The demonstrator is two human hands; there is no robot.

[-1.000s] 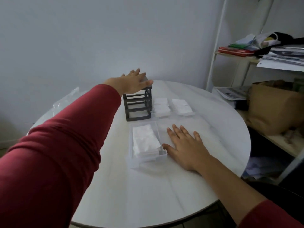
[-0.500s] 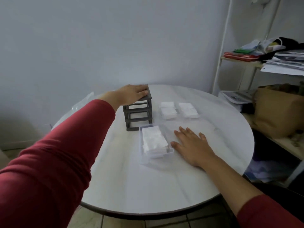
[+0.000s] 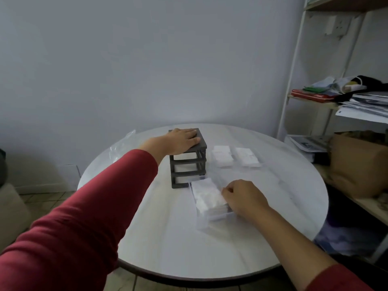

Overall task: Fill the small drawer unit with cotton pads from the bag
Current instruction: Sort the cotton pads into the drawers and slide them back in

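A crumpled clear bag (image 3: 123,143) lies at the left edge of the round table (image 3: 168,238). The left hand (image 3: 180,140) rests flat, fingers straight, on top of the dark drawer unit (image 3: 189,166). Just in front of the unit sits a clear drawer (image 3: 212,217) stacked with white cotton pads (image 3: 206,196). The right hand (image 3: 243,198) curls its fingers over this drawer's right wall. Two more pad-filled drawers (image 3: 236,158) sit side by side to the right of the unit.

One dark drawer frame (image 3: 188,164) under the left hand (image 3: 181,141); three clear drawers (image 3: 222,158) with cotton pads, one in the right hand (image 3: 244,198); one plastic bag (image 3: 121,145).
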